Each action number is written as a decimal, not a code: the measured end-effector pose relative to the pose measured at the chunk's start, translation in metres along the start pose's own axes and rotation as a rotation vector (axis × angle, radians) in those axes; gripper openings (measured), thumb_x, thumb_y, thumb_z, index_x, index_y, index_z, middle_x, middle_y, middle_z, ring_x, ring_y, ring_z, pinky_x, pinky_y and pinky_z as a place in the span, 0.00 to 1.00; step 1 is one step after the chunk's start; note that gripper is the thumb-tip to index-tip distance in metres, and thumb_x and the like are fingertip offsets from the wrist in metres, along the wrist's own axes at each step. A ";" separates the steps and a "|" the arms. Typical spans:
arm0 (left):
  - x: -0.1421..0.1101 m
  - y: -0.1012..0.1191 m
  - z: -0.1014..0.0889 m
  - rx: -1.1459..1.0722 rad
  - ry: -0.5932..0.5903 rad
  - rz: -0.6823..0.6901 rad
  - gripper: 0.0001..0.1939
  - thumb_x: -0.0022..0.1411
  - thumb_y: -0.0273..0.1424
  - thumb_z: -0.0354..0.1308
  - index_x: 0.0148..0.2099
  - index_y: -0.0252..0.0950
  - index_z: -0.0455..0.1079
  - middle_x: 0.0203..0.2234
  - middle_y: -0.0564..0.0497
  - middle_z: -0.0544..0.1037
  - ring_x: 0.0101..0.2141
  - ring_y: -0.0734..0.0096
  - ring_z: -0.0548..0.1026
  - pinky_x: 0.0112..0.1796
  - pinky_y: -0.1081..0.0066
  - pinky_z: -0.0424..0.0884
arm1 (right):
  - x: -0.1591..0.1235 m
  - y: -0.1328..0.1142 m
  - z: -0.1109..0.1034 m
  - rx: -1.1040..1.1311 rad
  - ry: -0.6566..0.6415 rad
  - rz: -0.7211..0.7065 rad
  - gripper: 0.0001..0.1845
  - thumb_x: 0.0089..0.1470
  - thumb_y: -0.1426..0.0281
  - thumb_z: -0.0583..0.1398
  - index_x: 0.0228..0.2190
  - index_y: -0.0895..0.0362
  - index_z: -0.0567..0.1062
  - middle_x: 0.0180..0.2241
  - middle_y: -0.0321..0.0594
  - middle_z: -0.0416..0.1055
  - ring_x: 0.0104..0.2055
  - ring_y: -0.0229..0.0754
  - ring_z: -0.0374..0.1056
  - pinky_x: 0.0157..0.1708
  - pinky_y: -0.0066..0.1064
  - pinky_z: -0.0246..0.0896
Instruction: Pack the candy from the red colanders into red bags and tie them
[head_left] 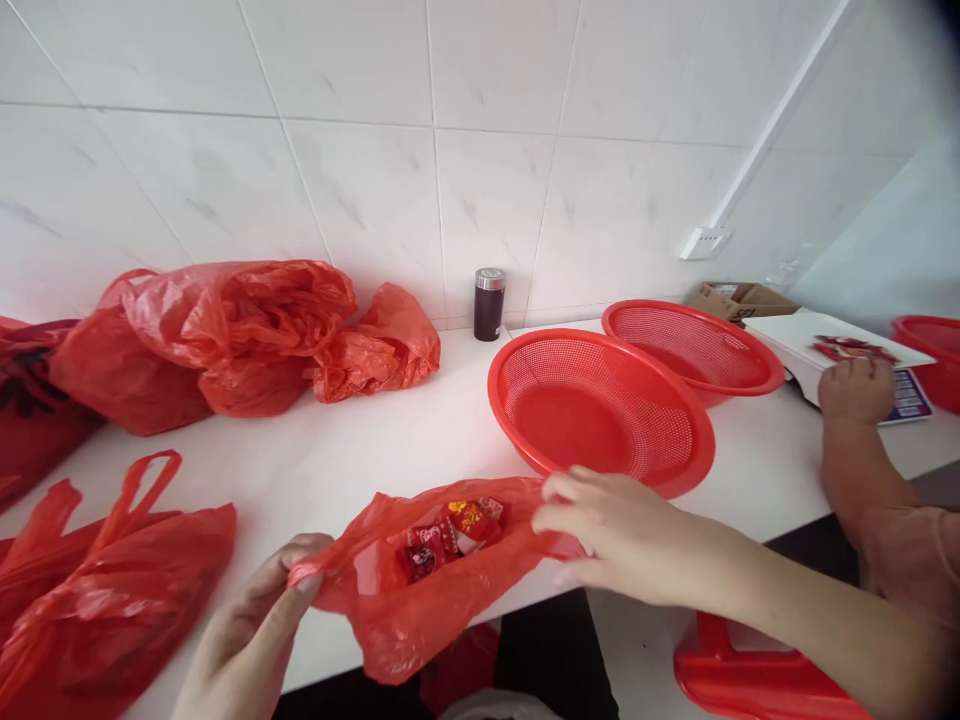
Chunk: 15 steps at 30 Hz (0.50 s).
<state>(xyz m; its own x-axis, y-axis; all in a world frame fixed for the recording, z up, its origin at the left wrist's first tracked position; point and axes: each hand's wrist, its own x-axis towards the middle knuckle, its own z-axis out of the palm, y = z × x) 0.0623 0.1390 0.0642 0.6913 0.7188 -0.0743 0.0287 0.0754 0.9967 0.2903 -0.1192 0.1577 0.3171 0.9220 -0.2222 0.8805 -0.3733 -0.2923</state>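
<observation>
I sit facing a wall (pixel 360 180) of glossy white tiles, faintly veined in grey, where 1 white conduit (pixel 781 110) slants down to 1 socket plate (pixel 705 243) at far right. Soft, bright light washes my white table (pixel 300 455); below, near right, a red plastic stool (pixel 735 682) stands on pale floor (pixel 637 640).

Btm ctr of frame: red translucent plastic bag (pixel 409 635), w/ red wrapped packets (pixel 450 535) contained inside. Mid-L: red plastic bags (pixel 240 330) are heaped. Just above ctr: dark cylindrical tumbler (pixel 489 312) is stood nr white tiled wall (pixel 495 190). R of ctr: round red plastic basin (pixel 574 415) is set before second basin (pixel 690 345); white flat-topped scale (pixel 787 330) is placed far R.
</observation>
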 end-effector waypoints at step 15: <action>0.014 0.059 0.004 -0.415 0.066 0.070 0.07 0.49 0.35 0.66 0.28 0.38 0.72 0.28 0.54 0.76 0.36 0.69 0.72 0.37 0.72 0.73 | -0.018 0.001 -0.033 0.097 0.622 -0.135 0.12 0.51 0.80 0.53 0.31 0.53 0.72 0.34 0.35 0.73 0.35 0.38 0.69 0.33 0.27 0.60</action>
<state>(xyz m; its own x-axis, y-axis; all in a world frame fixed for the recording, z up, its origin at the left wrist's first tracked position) 0.0765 0.1506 0.1226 0.6330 0.7738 -0.0220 -0.3189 0.2866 0.9034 0.2969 -0.1326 0.1924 0.3765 0.8381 0.3948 0.9003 -0.2304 -0.3693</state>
